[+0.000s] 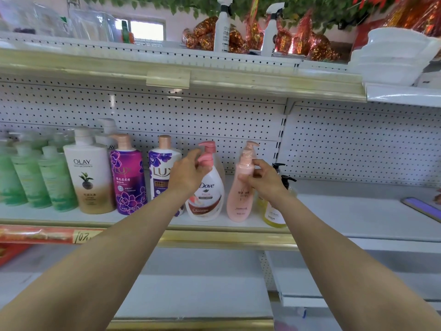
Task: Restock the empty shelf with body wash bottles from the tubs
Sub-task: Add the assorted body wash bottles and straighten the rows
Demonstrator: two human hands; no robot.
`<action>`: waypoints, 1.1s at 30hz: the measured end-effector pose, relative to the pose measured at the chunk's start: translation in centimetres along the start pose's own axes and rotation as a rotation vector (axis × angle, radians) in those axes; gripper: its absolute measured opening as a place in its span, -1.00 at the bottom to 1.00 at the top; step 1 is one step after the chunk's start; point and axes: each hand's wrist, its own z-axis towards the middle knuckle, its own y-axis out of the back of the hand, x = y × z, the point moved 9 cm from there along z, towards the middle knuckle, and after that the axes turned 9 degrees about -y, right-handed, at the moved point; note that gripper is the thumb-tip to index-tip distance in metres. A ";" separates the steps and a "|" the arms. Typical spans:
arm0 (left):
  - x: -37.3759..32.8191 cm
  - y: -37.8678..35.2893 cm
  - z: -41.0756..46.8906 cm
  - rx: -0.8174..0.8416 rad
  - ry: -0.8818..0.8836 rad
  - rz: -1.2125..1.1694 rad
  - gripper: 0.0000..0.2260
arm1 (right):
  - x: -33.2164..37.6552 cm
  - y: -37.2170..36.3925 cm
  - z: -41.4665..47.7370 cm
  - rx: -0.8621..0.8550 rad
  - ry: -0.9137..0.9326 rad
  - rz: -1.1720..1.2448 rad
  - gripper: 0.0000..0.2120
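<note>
On the shelf: green bottles, Olay bottle and two Lux bottles left of the left fingers, Dove bottle at them, pink bottle at the right fingers, yellow bottle just right.

Both hands on pump bottles, middle shelf.

My left hand pinches the pink pump of the Dove bottle, which stands upright on the shelf; a second pink pump shows right behind it. My right hand curls round the upper body of the pink bottle, upright, just right of the Dove. Yellow bottle, black pump, is partly hidden behind my right wrist. Left of the Dove, in a row: white Lux bottle, purple Lux bottle, Olay bottle, green bottles. Upper shelf: two spray bottles, stacked white bowls.
</note>
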 end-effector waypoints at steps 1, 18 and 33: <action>0.7 -0.3 0.0 0.040 0.039 -0.025 -0.44 | 0.0 0.0 -0.1 -0.001 0.003 -0.007 -0.43; 2.3 -1.6 -0.4 0.047 0.080 0.049 -0.51 | 0.5 0.1 -0.7 -0.045 0.000 -0.083 -0.40; -5.1 2.3 -1.6 -0.367 -0.211 0.112 -0.21 | 4.5 4.9 -4.1 -0.320 0.205 -0.050 -0.43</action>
